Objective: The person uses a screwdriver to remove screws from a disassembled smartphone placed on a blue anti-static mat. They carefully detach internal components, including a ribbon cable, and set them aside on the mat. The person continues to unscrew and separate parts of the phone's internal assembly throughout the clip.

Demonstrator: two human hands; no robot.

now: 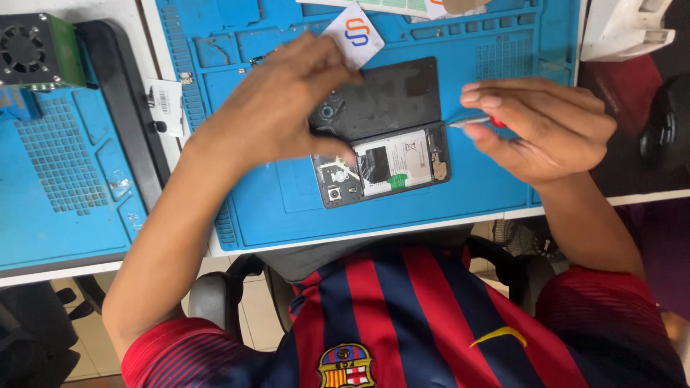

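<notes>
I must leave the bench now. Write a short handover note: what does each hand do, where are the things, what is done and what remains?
Left hand: fingers pressing on the opened phone, steadying it on the blue work mat.
Right hand: holds a thin red-handled tool, tip at the phone's right edge.
Things: dark back cover lies just above the phone, touching it. A white card lies beyond.
Done: back cover is off; battery and board exposed.
Left: inner parts still sit in the phone body.

white workbench (154, 50) carrying blue repair mat (287, 201) at centre, second blue mat (65, 187) at left; on centre mat, opened phone (388, 165), dark back cover (392, 97), white card (356, 32).
</notes>
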